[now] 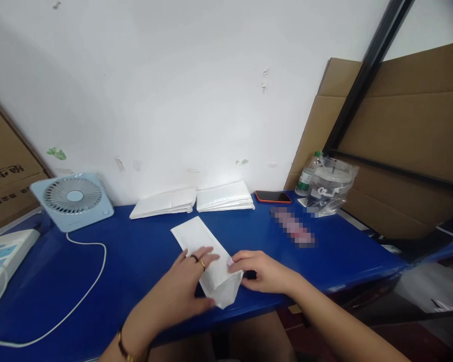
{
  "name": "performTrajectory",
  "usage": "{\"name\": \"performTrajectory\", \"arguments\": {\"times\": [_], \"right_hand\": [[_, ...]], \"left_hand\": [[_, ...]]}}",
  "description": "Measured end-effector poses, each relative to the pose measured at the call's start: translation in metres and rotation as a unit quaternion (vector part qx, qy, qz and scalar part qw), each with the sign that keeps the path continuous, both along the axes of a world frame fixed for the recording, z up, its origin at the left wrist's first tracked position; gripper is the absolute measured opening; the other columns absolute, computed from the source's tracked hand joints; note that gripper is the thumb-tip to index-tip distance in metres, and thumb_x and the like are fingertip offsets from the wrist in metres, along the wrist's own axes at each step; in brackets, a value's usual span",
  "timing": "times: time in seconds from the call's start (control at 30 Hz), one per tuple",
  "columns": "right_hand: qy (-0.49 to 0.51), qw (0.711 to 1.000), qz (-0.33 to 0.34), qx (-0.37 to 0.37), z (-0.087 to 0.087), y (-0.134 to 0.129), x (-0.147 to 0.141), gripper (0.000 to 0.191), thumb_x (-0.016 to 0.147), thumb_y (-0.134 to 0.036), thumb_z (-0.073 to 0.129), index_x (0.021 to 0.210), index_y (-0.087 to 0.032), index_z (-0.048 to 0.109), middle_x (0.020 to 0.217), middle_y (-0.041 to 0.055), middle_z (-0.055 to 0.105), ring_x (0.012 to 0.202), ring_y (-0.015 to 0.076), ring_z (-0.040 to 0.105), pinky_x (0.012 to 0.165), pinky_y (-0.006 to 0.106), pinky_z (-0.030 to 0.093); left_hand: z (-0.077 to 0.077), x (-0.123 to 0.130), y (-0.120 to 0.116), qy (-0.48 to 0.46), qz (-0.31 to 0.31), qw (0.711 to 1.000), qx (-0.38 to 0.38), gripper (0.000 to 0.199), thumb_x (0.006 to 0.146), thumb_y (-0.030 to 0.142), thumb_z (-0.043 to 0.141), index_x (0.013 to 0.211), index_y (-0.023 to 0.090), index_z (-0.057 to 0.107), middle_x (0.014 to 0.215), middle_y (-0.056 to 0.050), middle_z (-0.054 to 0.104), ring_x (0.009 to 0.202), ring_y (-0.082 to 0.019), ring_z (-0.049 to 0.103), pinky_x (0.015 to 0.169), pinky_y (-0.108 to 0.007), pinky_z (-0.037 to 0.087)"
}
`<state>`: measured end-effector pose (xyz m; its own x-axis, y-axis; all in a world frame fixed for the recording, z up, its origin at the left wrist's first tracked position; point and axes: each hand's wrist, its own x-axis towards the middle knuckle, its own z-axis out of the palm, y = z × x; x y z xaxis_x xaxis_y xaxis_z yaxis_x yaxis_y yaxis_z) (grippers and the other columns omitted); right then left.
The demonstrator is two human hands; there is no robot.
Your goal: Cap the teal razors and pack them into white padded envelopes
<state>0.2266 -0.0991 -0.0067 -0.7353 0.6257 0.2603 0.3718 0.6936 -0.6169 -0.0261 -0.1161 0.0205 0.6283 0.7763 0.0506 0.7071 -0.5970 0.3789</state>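
A long white paper bag (207,241) lies slanted on the blue table near its front edge, its near end partly raised and creased. My left hand (186,284), with rings and a bracelet, rests over the bag's left side with its fingers apart. At the bag's right edge my right hand (258,271) has its fingers closed on the paper. Behind, against the wall, are two stacks of flat white bags, one on the left (164,202) and one on the right (225,196).
A blue fan (74,197) stands at the left with a white cable, above a power strip (7,256). At the back right are a phone (273,196), a bottle (305,178) and a clear plastic bag (330,186). A pixelated pink item (294,227) lies before the phone.
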Motion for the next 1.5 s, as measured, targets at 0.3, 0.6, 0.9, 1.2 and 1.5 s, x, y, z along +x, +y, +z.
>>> {"name": "performTrajectory", "arguments": {"times": [0.3,0.6,0.9,1.2,1.5], "right_hand": [[-0.006,0.991,-0.131,-0.029,-0.004,-0.002,-0.03,0.016,0.086,-0.027,0.054,0.076,-0.018,0.061,0.069,-0.0008,0.06,0.062,0.011,0.056,0.057,0.021,0.041],[-0.052,0.961,-0.142,0.229,-0.011,-0.022,-0.045,0.017,0.083,-0.026,0.055,0.099,-0.021,0.06,0.101,0.0069,0.06,0.094,0.0211,0.052,0.078,0.034,0.04],[-0.158,0.934,-0.082,0.308,-0.017,-0.031,-0.067,0.03,0.084,-0.037,0.053,0.105,-0.015,0.057,0.089,0.0089,0.062,0.09,0.0229,0.054,0.077,0.036,0.04],[-0.199,0.921,-0.065,0.329,-0.016,-0.018,-0.058,0.017,0.09,-0.016,0.043,0.101,-0.015,0.057,0.091,0.0088,0.064,0.088,0.0187,0.059,0.067,0.028,0.046],[-0.124,0.932,-0.082,0.331,-0.019,-0.016,-0.054,0.03,0.088,-0.028,0.048,0.114,-0.014,0.055,0.101,0.012,0.067,0.1,0.0227,0.06,0.079,0.033,0.05]], "left_hand": [[-0.045,0.012,-0.04,-0.097,0.212,0.972,0.015,0.024,0.092,0.03,0.034,0.087,0.021,0.057,0.102,-0.008,0.057,0.089,-0.02,0.057,0.076,-0.032,0.045],[-0.034,0.005,-0.004,-0.063,0.235,0.968,-0.063,0.007,0.077,0.026,0.055,0.078,0.02,0.058,0.085,-0.003,0.06,0.077,-0.018,0.057,0.067,-0.026,0.037],[-0.035,-0.005,0.001,-0.2,0.201,0.947,-0.149,0.024,0.075,0.019,0.05,0.099,0.02,0.049,0.066,0.004,0.055,0.061,-0.014,0.054,0.057,-0.023,0.037],[-0.031,0.009,-0.006,-0.115,0.143,0.983,0.024,0.023,0.076,0.014,0.051,0.097,0.021,0.058,0.104,-0.007,0.061,0.094,-0.02,0.058,0.081,-0.032,0.044],[-0.036,-0.003,-0.017,0.025,0.045,0.987,0.151,0.029,0.093,0.025,0.034,0.097,0.022,0.063,0.093,-0.007,0.069,0.085,-0.02,0.063,0.078,-0.034,0.047]]}}
